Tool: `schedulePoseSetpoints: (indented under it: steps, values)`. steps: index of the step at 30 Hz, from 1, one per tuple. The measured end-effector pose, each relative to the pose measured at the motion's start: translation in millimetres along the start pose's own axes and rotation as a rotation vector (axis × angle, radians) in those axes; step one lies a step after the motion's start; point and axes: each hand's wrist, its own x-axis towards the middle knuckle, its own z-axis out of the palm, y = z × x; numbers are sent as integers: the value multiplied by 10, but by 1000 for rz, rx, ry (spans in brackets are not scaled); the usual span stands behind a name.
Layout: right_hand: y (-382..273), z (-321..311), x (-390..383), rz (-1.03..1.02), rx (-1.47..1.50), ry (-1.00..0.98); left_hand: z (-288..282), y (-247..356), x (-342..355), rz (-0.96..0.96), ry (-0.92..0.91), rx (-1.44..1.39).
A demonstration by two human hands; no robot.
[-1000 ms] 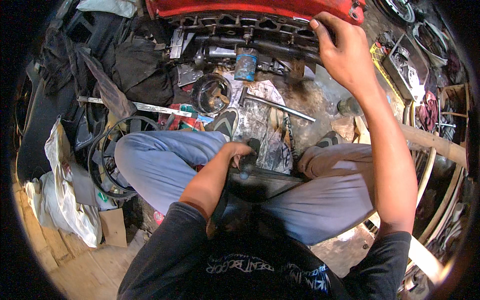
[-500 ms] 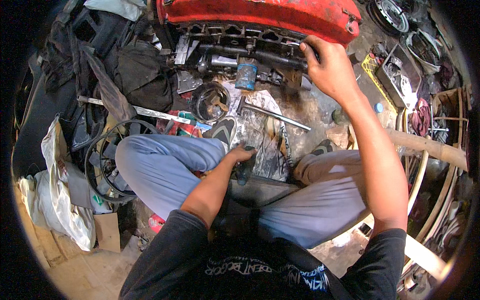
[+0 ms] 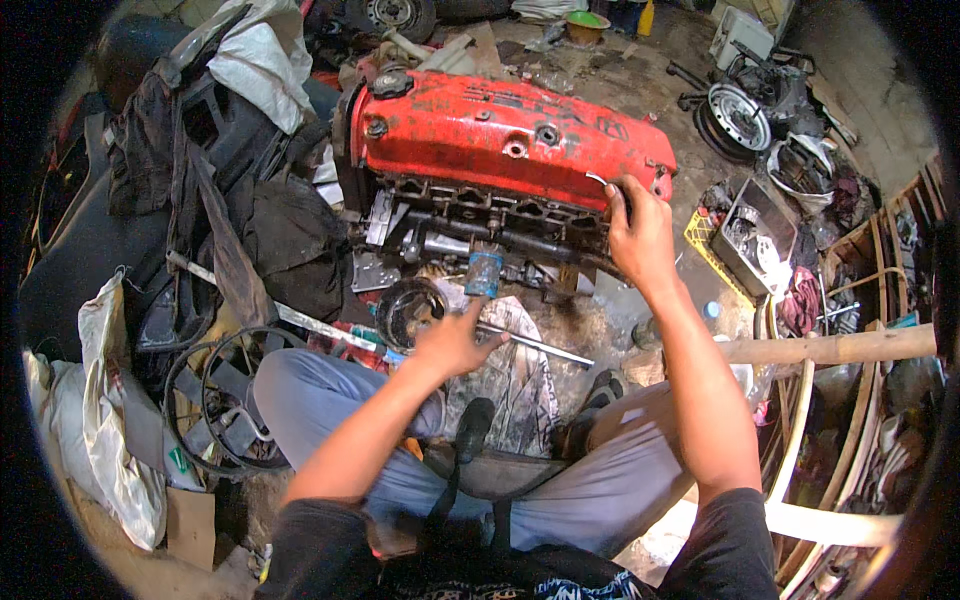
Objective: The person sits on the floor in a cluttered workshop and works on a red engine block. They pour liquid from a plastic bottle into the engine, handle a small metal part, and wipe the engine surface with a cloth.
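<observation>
A car engine with a worn red valve cover (image 3: 490, 125) lies across the floor ahead of me. At the cover's right end, my right hand (image 3: 640, 230) is closed round a thin shiny metal tool (image 3: 596, 178); most of it is hidden in the fingers. My left hand (image 3: 452, 342) is nearer me, thumb and forefinger apart, just below the blue cylindrical oil filter (image 3: 485, 272) on the engine's near side. Under that hand lies a steel bar tool (image 3: 550, 350), its left end hidden. A round black pan (image 3: 408, 310) stands beside the hand.
Dark cloths and car trim (image 3: 285, 225) are heaped at the left, near a steering wheel (image 3: 195, 400). At the right are a grey parts tray (image 3: 755, 235), a wheel rim (image 3: 738, 115) and a bamboo pole (image 3: 830, 348). Stained paper (image 3: 515, 400) lies between my feet.
The view has tilted up, showing more of the red cover. My left hand has moved forward from between my knees to the bar tool and filter. The right hand's shiny tool now shows.
</observation>
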Motion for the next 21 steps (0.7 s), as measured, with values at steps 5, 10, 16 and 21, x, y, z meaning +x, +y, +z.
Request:
schedulePoseSetpoints:
  steps: [5,10,16,21]
  values:
    - [68,43,62,-5,-36,58,-1221,178,165,469,490,-99]
    - [-22,276,37,-64,-44,40,-1517,-154,485,494,829,-355]
    - [150,323,3,-47,-109,4,-827,-65,590,512,68,-124]
    - [124,473,8,-89,-85,-62,404,-574,674,297,-560,305]
